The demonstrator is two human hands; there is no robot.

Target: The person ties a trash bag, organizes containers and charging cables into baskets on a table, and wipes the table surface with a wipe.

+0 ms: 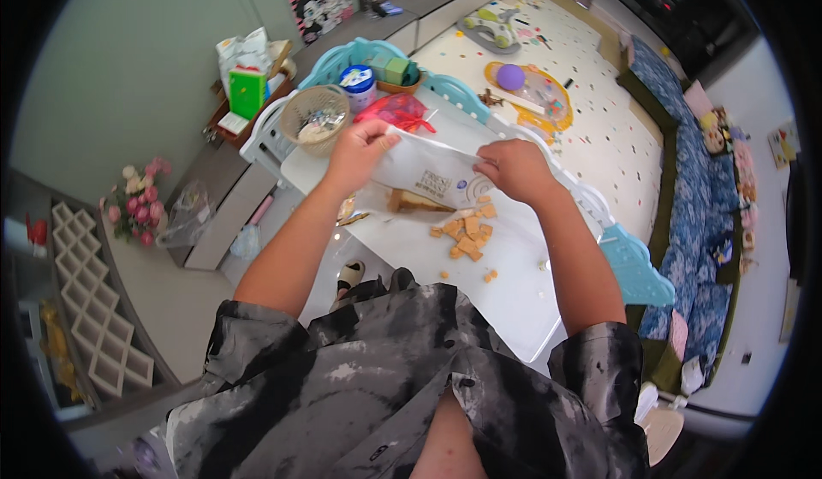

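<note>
Between both hands a white printed bread bag (427,171) is stretched by its upper edge. My left hand (361,155) pinches its left corner between thumb and fingers, and my right hand (514,169) grips the right corner. Through the clear lower part of the bag, brown-crusted bread (417,201) shows. Just below the bag, a loose heap of orange-brown cracker-like pieces (467,234) lies on the white table (514,305), with small crumbs (490,276) nearer to me. A tied red plastic bag (397,110) is behind the bread bag.
A woven basket (316,119) holding small packets, a blue-lidded tub (358,87) and a tray (404,84) with green boxes stand at the table's far left. A blue and white play fence (459,94) runs behind and along the right side. A flower bouquet (142,203) stands at left.
</note>
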